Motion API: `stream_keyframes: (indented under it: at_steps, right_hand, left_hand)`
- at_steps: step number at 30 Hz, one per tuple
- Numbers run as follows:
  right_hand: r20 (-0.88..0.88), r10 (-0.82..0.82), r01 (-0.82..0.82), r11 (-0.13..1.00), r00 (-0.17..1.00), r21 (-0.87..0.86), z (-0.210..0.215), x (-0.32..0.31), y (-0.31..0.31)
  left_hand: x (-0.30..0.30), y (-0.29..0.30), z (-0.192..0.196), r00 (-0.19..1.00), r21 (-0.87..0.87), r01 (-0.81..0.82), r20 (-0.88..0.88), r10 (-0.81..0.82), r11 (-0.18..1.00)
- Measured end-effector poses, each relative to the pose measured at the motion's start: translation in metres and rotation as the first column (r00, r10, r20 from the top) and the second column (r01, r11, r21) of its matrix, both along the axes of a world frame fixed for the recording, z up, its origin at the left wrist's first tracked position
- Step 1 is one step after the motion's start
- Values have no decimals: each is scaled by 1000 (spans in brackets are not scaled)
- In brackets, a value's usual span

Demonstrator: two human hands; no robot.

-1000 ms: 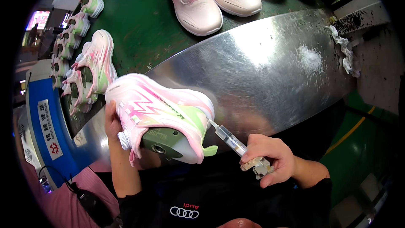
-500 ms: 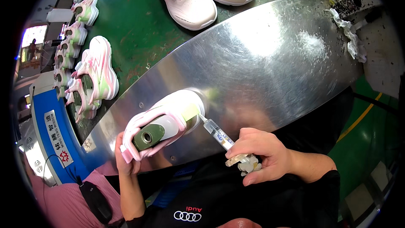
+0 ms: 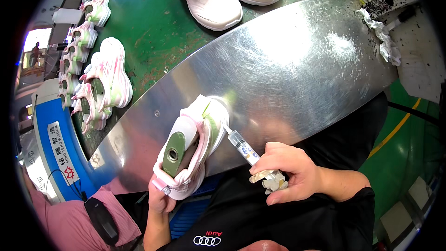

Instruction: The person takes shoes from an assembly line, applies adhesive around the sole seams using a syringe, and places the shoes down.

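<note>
My left hand (image 3: 160, 199) grips a white, pink and pale green sneaker (image 3: 212, 128) by its heel. A dark green and grey shoe last (image 3: 172, 155) fills the shoe's opening. The shoe is tilted on its side over the metal plate, toe pointing away from me. In my right hand (image 3: 295, 169) is a clear syringe (image 3: 243, 147), its tip close to the sole edge near the toe; I cannot tell if it touches. A crumpled off-white lump (image 3: 275, 182) sits at the syringe's back end, between my fingers.
The shiny metal plate (image 3: 288, 97) lies over a green bench (image 3: 144, 32). Pale pink sneakers (image 3: 209, 7) stand at the back. A row of pink and green sneakers (image 3: 111, 74) lines the left, near a blue machine (image 3: 69, 153). Crumpled white paper (image 3: 385, 42) lies far right.
My left hand has moved right and nearer to me, swinging the shoe's heel round and tilting the shoe. The syringe has shifted only slightly, staying by the toe edge.
</note>
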State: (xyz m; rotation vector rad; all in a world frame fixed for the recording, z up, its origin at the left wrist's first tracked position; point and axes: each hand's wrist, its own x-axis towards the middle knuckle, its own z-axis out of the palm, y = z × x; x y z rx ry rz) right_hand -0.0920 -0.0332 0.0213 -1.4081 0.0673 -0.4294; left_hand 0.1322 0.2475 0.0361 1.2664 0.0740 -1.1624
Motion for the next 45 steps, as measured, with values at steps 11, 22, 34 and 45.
stream_keyframes:
  at_steps: [11, 22, 34, 45]
  right_hand:
    - [-5, -40, 40, 999, 999, -24, 9, 2, 4]
    - [-5, 37, -37, 999, 999, -30, 37, 4, 5]
    - [-171, 168, -169, 986, 971, 12, 92, -43, 4]
    - [-162, 7, -48, 968, 987, -248, 122, -83, 4]
  left_hand:
    - [-36, -18, 5, 993, -130, -7, -116, -9, 991]
    - [-64, -28, -2, 939, -186, 85, -314, -141, 979]
    - [-77, -72, -11, 756, -324, 177, -559, -339, 929]
    - [-92, -145, -24, 662, -530, 217, -537, -522, 820]
